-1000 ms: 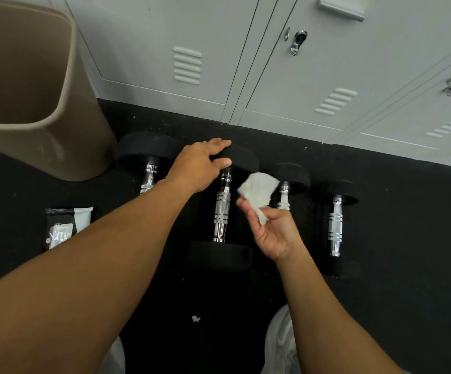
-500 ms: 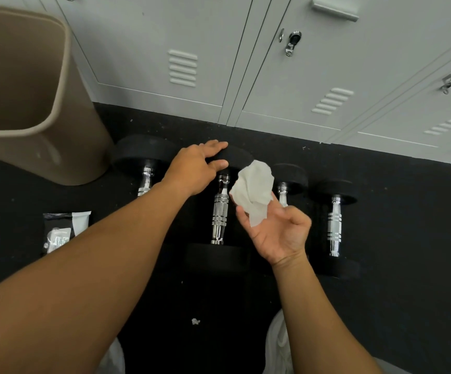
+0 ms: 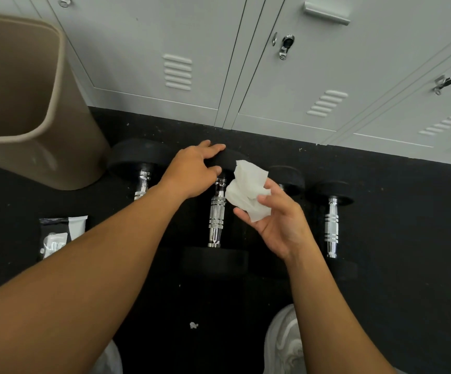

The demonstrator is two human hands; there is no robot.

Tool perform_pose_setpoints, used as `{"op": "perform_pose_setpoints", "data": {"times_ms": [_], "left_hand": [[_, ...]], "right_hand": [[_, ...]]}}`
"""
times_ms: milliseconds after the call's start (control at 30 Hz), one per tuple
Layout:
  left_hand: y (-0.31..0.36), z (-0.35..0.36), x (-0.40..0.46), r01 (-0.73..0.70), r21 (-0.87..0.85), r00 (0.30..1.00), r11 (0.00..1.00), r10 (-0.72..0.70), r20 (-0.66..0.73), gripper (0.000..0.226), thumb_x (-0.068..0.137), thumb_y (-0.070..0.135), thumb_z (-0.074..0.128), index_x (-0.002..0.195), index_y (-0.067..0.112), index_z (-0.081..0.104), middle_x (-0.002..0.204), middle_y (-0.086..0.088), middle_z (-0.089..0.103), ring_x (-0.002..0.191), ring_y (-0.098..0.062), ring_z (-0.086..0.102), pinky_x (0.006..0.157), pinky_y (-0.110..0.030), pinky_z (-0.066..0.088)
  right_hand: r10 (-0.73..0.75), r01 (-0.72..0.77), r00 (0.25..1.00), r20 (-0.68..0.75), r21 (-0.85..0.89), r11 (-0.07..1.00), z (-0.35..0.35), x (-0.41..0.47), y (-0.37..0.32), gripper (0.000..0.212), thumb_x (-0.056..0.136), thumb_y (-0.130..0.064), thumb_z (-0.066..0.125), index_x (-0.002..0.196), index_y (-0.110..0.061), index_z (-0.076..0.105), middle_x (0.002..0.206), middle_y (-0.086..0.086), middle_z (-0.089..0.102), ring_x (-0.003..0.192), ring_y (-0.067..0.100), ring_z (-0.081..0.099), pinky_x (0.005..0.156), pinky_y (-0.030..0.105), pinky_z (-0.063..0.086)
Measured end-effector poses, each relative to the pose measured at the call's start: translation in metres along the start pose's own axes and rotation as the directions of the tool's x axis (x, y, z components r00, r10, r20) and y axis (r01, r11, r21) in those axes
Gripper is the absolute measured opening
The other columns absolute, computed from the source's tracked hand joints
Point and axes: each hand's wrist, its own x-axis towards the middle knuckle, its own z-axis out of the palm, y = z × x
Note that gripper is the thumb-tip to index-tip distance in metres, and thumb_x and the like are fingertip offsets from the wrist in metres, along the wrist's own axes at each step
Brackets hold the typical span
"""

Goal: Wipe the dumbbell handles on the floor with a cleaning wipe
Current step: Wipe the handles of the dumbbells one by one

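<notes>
Gripping the far black head of the second dumbbell (image 3: pixel 216 211) with my left hand (image 3: pixel 194 171), I hold a crumpled white cleaning wipe (image 3: pixel 248 193) pinched in my raised right hand (image 3: pixel 281 225), above and just right of that dumbbell's handle. Left to right I count one tan bin (image 3: pixel 29 103), one wipe packet (image 3: pixel 59 236) and four dumbbells lying side by side on the black floor (image 3: pixel 408 238), each with a ringed chrome handle between black heads. Grey lockers (image 3: pixel 327 76) bound the far edge, with bare floor to the right.
</notes>
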Motion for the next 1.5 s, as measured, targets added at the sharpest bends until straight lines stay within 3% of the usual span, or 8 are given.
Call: {"op": "perform_pose_setpoints", "data": {"times_ms": [133,300,433,633,733,1233,1400,1500], "left_hand": [[0.012,0.0,-0.022,-0.218,-0.221,0.947,0.951,0.151,-0.285,0.035,0.081,0.0,0.062,0.105,0.022,0.075,0.105,0.002,0.074,0.095,-0.006,0.067,0.09,-0.029,0.055],[0.024,-0.02,-0.031,-0.034,-0.385,0.955,0.922,0.144,0.259,0.046,0.08,0.0,0.072,0.12,0.021,0.069,0.112,0.0,0.071,0.102,-0.018,0.067,0.089,-0.035,0.057],[0.019,-0.026,-0.035,0.112,-0.456,0.973,0.883,-0.005,0.229,0.012,0.088,0.02,0.072,0.098,0.016,0.075,0.101,0.001,0.075,0.104,-0.02,0.069,0.093,-0.042,0.056],[0.013,-0.03,-0.044,0.266,-0.716,0.962,0.645,-0.132,0.239,0.026,0.092,0.014,0.066,0.111,-0.003,0.067,0.115,-0.012,0.072,0.112,-0.025,0.067,0.097,-0.042,0.054],[0.012,-0.029,-0.047,0.29,-0.759,0.957,0.582,-0.169,0.236,0.014,0.092,0.017,0.067,0.102,0.009,0.07,0.109,-0.008,0.074,0.108,-0.025,0.069,0.089,-0.039,0.057],[0.031,-0.008,-0.045,0.232,-0.685,0.959,0.691,-0.281,0.041,0.024,0.084,0.022,0.077,0.096,0.025,0.056,0.083,-0.006,0.063,0.076,-0.022,0.065,0.054,-0.033,0.053],[0.038,-0.016,-0.051,0.384,-0.566,0.895,0.729,-0.145,0.421,0.041,0.077,0.045,0.076,0.101,0.012,0.073,0.1,-0.006,0.075,0.095,-0.024,0.072,0.08,-0.038,0.059],[0.034,-0.016,-0.05,0.391,-0.415,0.843,0.822,-0.139,0.52,0.036,0.072,0.025,0.083,0.104,0.008,0.075,0.102,-0.008,0.076,0.099,-0.022,0.072,0.088,-0.037,0.058]], "right_hand": [[-0.008,0.012,0.999,0.05,-0.068,0.998,0.0,0.0,-0.005,0.061,0.076,0.015,0.044,0.132,-0.006,0.057,0.13,0.018,0.061,0.117,0.038,0.062,0.085,0.042,0.056],[0.012,-0.011,1.0,0.007,-0.136,0.991,0.014,0.003,-0.01,0.044,0.09,0.009,0.055,0.129,-0.01,0.06,0.129,0.018,0.062,0.111,0.038,0.066,0.078,0.041,0.061],[0.025,-0.032,0.998,-0.051,-0.157,0.987,0.021,0.002,-0.003,0.03,0.096,-0.005,0.057,0.125,-0.008,0.061,0.123,0.016,0.066,0.108,0.035,0.067,0.078,0.041,0.061],[0.002,-0.016,0.997,-0.076,-0.187,0.982,0.024,0.0,0.001,0.023,0.097,-0.011,0.057,0.117,-0.005,0.065,0.115,0.016,0.071,0.104,0.034,0.069,0.072,0.037,0.062],[-0.011,-0.011,0.995,-0.094,-0.23,0.973,0.024,-0.001,0.002,0.019,0.096,-0.009,0.059,0.111,-0.002,0.067,0.104,0.012,0.074,0.099,0.032,0.071,0.073,0.038,0.062],[-0.112,0.097,0.993,-0.03,-0.311,0.945,0.021,-0.006,-0.003,0.016,0.091,-0.005,0.063,0.106,-0.001,0.067,0.101,0.015,0.072,0.091,0.03,0.07,0.064,0.032,0.059],[-0.145,0.126,0.988,-0.055,-0.261,0.957,0.013,-0.007,-0.005,0.014,0.092,-0.005,0.062,0.104,-0.005,0.069,0.1,0.012,0.072,0.093,0.027,0.07,0.066,0.031,0.058],[-0.166,0.139,0.982,-0.086,-0.263,0.955,0.008,-0.006,-0.004,0.018,0.091,-0.006,0.063,0.109,-0.005,0.068,0.107,0.005,0.073,0.101,0.028,0.069,0.073,0.035,0.058]]}}
